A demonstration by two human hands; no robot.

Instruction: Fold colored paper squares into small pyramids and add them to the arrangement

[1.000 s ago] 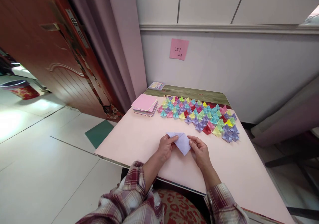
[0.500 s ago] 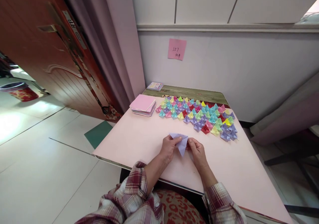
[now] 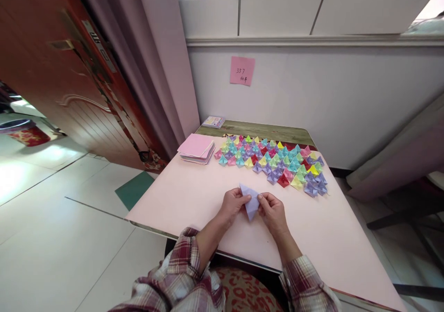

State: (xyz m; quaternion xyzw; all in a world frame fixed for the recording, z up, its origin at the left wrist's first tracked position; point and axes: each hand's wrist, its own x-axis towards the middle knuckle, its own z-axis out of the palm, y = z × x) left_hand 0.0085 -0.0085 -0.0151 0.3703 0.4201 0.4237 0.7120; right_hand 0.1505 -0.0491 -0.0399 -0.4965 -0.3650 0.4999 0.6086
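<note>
A lavender sheet of origami paper (image 3: pixel 250 206), folded to a pointed shape, is held just above the near part of the table. My left hand (image 3: pixel 234 205) pinches its left side, with the thumb lying on the face of the paper. On the opposite side, my right hand (image 3: pixel 273 210) grips the edge between thumb and fingers. The fingers behind the paper are hidden. Beyond my hands lie many small folded paper pieces (image 3: pixel 274 159) in rows, in purple, blue, green, yellow, pink and red.
A stack of square paper (image 3: pixel 197 148) with a pink sheet on top sits at the table's left. Behind it is a small packet (image 3: pixel 213 121). The pink tabletop (image 3: pixel 166 196) ends near my lap. A green sheet (image 3: pixel 134 189) lies on the floor beside a red door (image 3: pixel 69 94).
The lavender paper has turned in my hands, and its upper edge now slopes down to the right. My right thumb has come onto its front face. The view has shifted slightly.
</note>
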